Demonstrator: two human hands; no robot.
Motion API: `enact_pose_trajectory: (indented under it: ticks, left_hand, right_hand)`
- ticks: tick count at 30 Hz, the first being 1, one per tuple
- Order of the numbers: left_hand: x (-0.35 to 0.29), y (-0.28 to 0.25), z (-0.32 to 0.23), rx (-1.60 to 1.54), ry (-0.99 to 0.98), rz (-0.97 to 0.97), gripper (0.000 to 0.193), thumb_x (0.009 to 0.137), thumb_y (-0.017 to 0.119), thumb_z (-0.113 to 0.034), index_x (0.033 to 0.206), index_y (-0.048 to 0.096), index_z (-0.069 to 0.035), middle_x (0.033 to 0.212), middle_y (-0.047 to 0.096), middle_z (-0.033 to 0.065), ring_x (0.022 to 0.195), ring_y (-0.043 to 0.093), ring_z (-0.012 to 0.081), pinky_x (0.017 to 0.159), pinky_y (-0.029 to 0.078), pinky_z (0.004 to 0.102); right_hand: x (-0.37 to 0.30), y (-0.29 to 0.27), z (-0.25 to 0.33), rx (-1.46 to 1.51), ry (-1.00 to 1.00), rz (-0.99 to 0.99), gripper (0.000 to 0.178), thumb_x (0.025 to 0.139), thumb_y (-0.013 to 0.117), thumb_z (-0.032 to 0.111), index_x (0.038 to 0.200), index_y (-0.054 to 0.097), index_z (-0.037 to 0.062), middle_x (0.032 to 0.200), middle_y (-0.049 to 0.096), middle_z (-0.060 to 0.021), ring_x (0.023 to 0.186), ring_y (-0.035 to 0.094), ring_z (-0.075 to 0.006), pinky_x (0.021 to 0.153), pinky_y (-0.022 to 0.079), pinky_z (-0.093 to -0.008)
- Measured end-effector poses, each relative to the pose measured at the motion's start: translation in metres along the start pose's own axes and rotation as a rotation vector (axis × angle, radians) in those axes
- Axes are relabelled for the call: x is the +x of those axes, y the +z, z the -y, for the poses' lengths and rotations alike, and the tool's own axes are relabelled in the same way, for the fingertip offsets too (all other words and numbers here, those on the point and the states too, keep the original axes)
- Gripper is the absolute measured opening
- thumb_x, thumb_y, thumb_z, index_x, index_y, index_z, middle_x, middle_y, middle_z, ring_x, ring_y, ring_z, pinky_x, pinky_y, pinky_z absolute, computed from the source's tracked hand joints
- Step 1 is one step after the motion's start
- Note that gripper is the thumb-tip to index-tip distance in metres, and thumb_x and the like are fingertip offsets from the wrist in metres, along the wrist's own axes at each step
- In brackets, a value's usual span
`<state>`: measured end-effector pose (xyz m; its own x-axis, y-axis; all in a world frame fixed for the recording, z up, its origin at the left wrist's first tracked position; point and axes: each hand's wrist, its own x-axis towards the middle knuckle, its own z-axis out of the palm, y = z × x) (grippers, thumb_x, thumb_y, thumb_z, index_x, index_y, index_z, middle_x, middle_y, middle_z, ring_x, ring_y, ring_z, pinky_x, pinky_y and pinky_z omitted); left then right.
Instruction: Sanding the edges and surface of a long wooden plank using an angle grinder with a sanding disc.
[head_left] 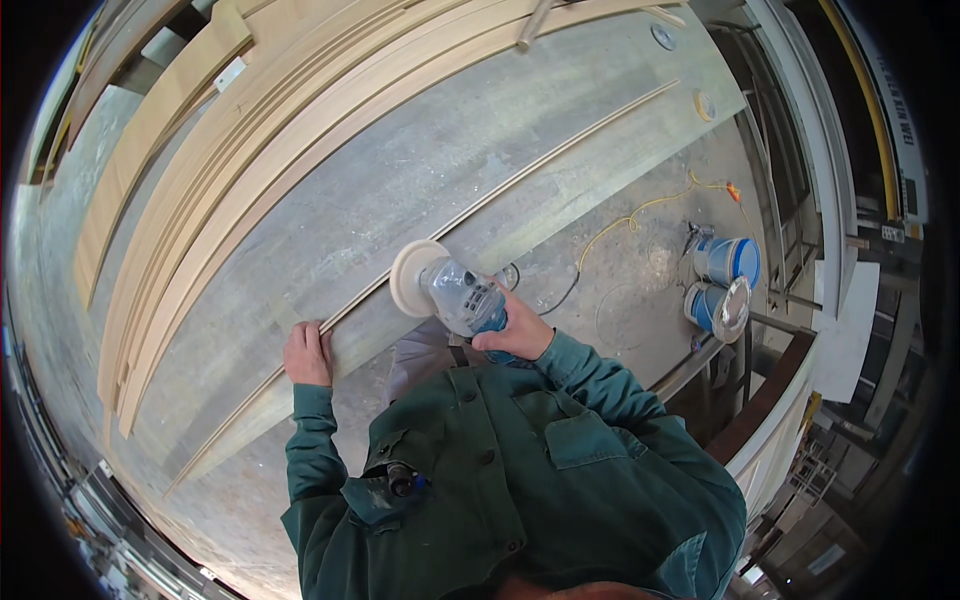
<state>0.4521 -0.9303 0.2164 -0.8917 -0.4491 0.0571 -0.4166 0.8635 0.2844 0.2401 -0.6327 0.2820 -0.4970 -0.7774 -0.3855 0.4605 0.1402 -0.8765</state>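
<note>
My right hand (522, 328) is wrapped round the blue body of a handheld disc sander (462, 300). Its pale round pad (408, 278) is tilted up on edge beside a long thin wooden strip (540, 172). The strip runs slantwise along the table, from the lower left to the upper right. My left hand (307, 354) has its fingers closed over this strip, to the left of the sander. Whether the pad touches the wood, I cannot tell.
Long pale boards (225, 190) lie in a row on the far side of the grey table (300, 240). A yellow cord (630, 218) trails over the floor on the right. Two blue buckets (722, 258) stand there beside a metal frame. A tape roll (704, 106) lies near the table's right end.
</note>
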Motion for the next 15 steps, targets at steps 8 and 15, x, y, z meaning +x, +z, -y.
enact_pose_trajectory:
  ticks: [8, 15]
  left_hand:
    - [-0.004, 0.001, 0.0, 0.036, 0.034, 0.038, 0.025, 0.086, 0.063, -0.017, 0.11, 0.058, -0.011, 0.104, 0.061, 0.0092, 0.089, 0.06, 0.0305, 0.074, 0.047, 0.0393]
    - [-0.013, 0.0, 0.002, -0.031, 0.024, 0.1, 0.034, 0.085, 0.062, -0.013, 0.119, 0.059, -0.014, 0.114, 0.063, 0.0074, 0.096, 0.061, 0.0275, 0.078, 0.05, 0.0383]
  right_hand:
    - [-0.004, 0.009, 0.004, -0.128, -0.02, 0.09, 0.098, 0.071, 0.086, 0.023, 0.145, 0.027, 0.0004, 0.131, 0.05, -0.0128, 0.121, 0.047, -0.0182, 0.104, 0.036, -0.0325]
    - [0.0, 0.01, 0.005, -0.169, 0.004, 0.174, 0.103, 0.07, 0.087, 0.027, 0.148, 0.024, 0.0027, 0.141, 0.041, -0.0109, 0.131, 0.038, -0.0191, 0.11, 0.031, -0.0348]
